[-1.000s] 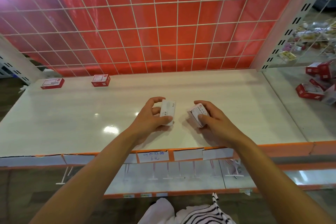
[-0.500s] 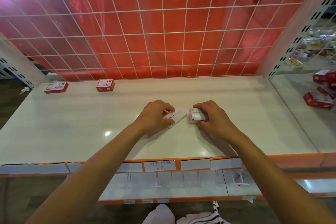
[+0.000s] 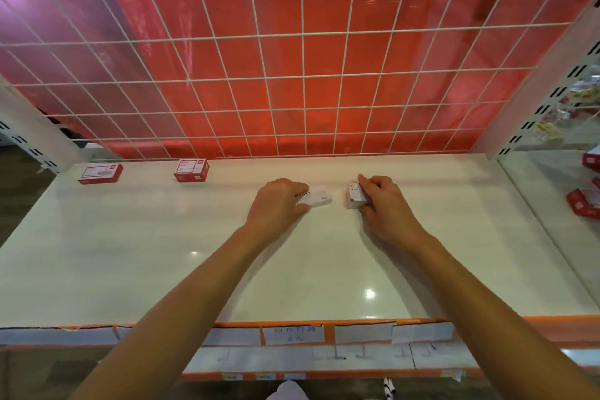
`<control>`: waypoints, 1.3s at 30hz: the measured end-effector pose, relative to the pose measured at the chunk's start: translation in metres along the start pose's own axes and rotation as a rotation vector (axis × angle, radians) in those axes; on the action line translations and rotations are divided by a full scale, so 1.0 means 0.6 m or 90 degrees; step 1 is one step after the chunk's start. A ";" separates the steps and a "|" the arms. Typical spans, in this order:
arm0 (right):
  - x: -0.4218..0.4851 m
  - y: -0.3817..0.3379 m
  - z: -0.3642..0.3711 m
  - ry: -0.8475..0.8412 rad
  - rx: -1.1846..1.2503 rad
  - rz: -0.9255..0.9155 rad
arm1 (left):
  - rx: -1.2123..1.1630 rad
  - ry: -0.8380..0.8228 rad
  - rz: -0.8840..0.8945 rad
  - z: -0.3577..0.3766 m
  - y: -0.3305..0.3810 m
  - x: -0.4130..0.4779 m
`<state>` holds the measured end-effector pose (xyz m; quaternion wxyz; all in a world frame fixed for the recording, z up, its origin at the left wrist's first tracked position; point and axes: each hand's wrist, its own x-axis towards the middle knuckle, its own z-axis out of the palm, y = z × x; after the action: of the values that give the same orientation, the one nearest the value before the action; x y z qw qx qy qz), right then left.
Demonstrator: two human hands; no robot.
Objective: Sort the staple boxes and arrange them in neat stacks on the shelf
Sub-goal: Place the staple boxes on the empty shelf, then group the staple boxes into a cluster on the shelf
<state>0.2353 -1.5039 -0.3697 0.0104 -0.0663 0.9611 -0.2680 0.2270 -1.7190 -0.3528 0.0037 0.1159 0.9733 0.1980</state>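
Observation:
On the white shelf [image 3: 194, 253], my left hand [image 3: 279, 204] grips a white staple box [image 3: 316, 200] that lies flat near the back middle. A little to its right, my right hand [image 3: 381, 201] grips a small white and red staple box [image 3: 354, 195], which stands on the shelf. The two boxes are apart. Two red staple boxes sit at the back left, one [image 3: 100, 174] near the corner and one [image 3: 191, 170] further right.
A white wire grid [image 3: 302, 75] over red sheeting closes the back. The neighbouring shelf on the right holds several red boxes [image 3: 584, 204]. Price labels [image 3: 292, 333] line the orange front edge, with a lower shelf beneath.
Both hands have moved from near the shelf's front toward the back with their boxes. The boxes have gone from held up and tilted to resting on the shelf, further apart.

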 end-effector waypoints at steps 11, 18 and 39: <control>0.083 0.035 -0.035 -0.017 -0.085 0.026 | -0.032 0.024 -0.021 -0.007 -0.029 0.069; 0.103 0.079 -0.066 -0.025 -0.084 0.037 | -0.012 0.013 -0.039 0.002 -0.025 0.078; 0.091 0.148 -0.117 -0.022 -0.089 0.085 | -0.025 0.038 -0.063 0.006 -0.020 0.079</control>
<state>0.1663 -1.4001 -0.3546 0.0404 -0.0075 0.9794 -0.1976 0.1783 -1.7177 -0.3589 -0.0131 0.0616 0.9735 0.2199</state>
